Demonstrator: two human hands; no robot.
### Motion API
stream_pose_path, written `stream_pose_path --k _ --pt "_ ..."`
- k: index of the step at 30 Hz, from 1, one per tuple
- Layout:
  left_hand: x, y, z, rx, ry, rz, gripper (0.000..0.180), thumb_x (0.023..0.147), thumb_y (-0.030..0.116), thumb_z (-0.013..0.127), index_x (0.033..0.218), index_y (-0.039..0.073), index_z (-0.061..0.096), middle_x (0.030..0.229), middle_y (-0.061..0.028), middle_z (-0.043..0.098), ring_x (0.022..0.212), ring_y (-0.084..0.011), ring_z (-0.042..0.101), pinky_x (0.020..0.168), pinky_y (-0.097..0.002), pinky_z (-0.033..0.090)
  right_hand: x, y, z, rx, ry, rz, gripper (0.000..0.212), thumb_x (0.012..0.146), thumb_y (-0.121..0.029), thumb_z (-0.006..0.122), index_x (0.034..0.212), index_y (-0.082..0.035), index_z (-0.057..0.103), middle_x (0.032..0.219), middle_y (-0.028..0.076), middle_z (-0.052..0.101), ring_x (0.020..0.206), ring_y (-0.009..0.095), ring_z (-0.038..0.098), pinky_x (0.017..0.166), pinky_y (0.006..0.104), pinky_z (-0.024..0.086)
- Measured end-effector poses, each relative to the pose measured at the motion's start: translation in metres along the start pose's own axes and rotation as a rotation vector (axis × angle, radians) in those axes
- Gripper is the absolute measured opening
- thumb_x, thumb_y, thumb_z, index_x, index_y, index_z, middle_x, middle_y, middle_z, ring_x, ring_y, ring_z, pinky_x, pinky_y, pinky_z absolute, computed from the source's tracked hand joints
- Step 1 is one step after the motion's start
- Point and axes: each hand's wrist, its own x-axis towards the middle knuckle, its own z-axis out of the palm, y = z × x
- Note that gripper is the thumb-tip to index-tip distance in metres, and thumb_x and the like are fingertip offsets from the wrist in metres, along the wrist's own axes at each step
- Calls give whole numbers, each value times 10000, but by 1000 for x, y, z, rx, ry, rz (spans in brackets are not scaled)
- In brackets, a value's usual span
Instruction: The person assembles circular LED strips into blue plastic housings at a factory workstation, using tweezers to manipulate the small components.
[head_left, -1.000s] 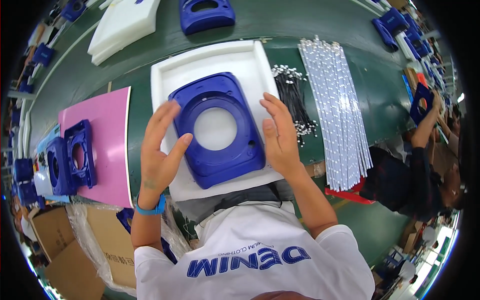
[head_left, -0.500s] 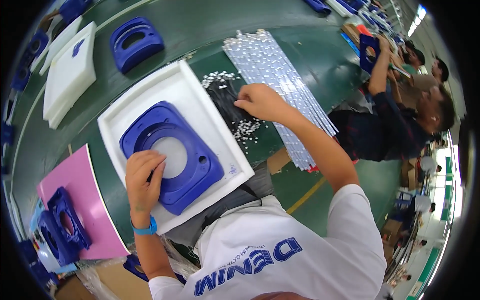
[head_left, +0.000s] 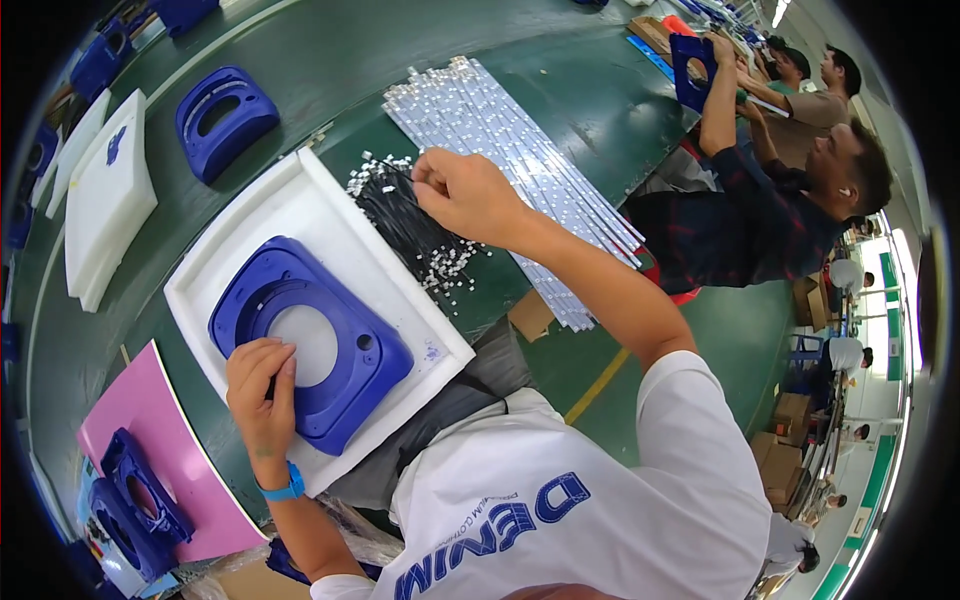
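On the white tray (head_left: 300, 200), left fingers (head_left: 272, 372) press the blue housing (head_left: 310, 335)

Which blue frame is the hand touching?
The blue frame lying in the white tray, under the left hand. The other blue frame sits alone, farther up the table.

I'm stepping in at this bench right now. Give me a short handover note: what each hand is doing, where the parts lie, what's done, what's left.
Left hand: fingers resting on the blue housing at its round opening, steadying it.
Right hand: pinching one thin wire out of the bundle of black wires.
Parts: the housing lies flat in the white foam tray; the wires lie just right of the tray, beside the silver strips.
Done: housing seated in tray.
Left: no wire on the housing yet.
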Motion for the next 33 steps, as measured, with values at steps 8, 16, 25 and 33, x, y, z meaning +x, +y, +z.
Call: stream_pose_path --k 8,16,25,33 --pt "-3 0 0 1 8 -4 139 866 -55 750 997 -10 761 1039 -141 735 1057 -307 680 951 -393 513 7 19 -65 607 105 286 193 1046 -191 641 1155 -39 593 1028 105 706 968 237 715 840 379 562" --pt "0 1 1 -1 10 -1 151 863 -60 747 1004 -8 760 1035 -142 729 1053 -306 680 945 -391 514 -22 103 -50 -532 -26 303 284 953 -271 737 1081 -23 685 1104 188 699 1043 402 685 916 483 540" --pt "-3 2 -3 0 -3 -22 145 873 -60 738 1008 -9 760 1044 -140 728 1070 -306 677 955 -392 511 -14 111 -50 -470 -45 407 300 948 -258 701 1069 16 686 1098 252 732 1057 456 699 921 540 549" --pt "-1 1 -1 -16 -8 -22 129 875 -51 741 996 -11 759 1028 -137 734 1070 -309 677 959 -395 510 -9 108 -84 -331 189 434 291 958 -246 679 1119 -4 680 960 236 767 965 423 743 865 536 558"
